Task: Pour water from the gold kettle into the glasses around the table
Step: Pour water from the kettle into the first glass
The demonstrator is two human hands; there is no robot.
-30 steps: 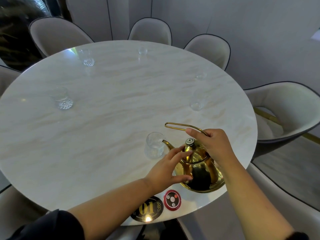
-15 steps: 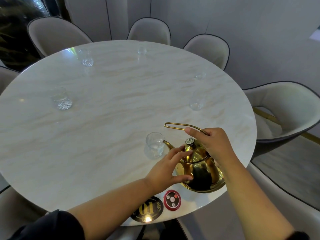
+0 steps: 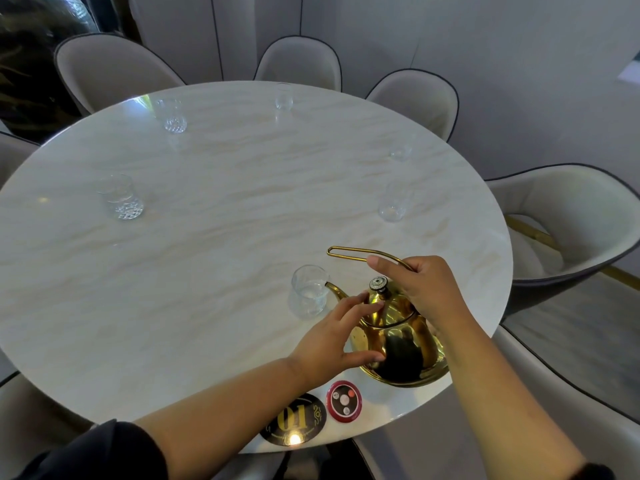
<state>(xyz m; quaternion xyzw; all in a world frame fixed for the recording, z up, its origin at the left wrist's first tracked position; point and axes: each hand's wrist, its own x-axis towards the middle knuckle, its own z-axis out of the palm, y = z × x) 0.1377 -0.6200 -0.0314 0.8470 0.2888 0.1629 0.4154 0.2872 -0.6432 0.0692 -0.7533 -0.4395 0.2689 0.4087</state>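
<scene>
Though tilted, gold kettle under right hand

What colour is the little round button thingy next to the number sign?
The small round call button is red around the rim with a black face, seen in the head view.

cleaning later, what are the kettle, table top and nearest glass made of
Gold kettle: likely polished metal, mirror reflections. Table top: glossy veined stone or a marble-look surface, can't tell which. Nearest glass: clear, smooth glass, see-through.
</scene>
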